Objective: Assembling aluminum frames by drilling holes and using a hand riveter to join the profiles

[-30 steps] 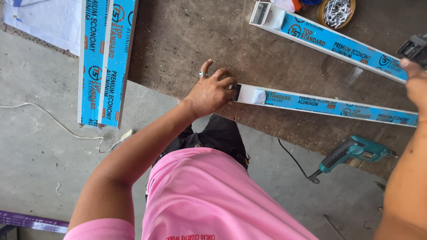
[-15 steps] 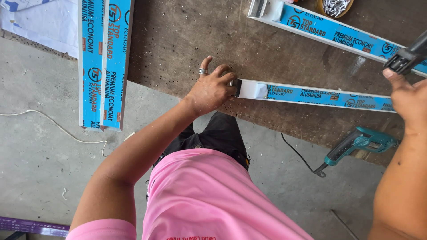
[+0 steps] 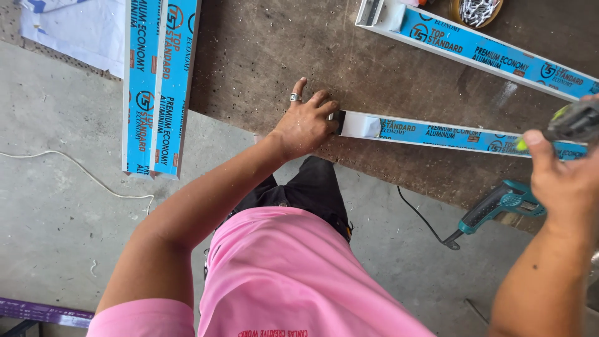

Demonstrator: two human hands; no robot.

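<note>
Left hand (image 3: pixel 306 122) is still pinning the near end of the blue-wrapped aluminium bar (image 3: pixel 449 135) flat on the brown bench (image 3: pixel 262 56). Right hand (image 3: pixel 564 181), now wrapped around a dark tool (image 3: pixel 577 122), is swinging it in over the bar's far end, so some work there looks close.

left hand (image 3: pixel 306 122) grips aluminium bar (image 3: pixel 462 135) end | right hand (image 3: pixel 561 181) holds tool (image 3: pixel 577 122)

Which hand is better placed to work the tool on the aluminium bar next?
Likely right. The right hand holds the dark, yellow-green tool at the far part of the aluminium bar. The left hand rests at the bar's near end, apparently steadying it.
</note>
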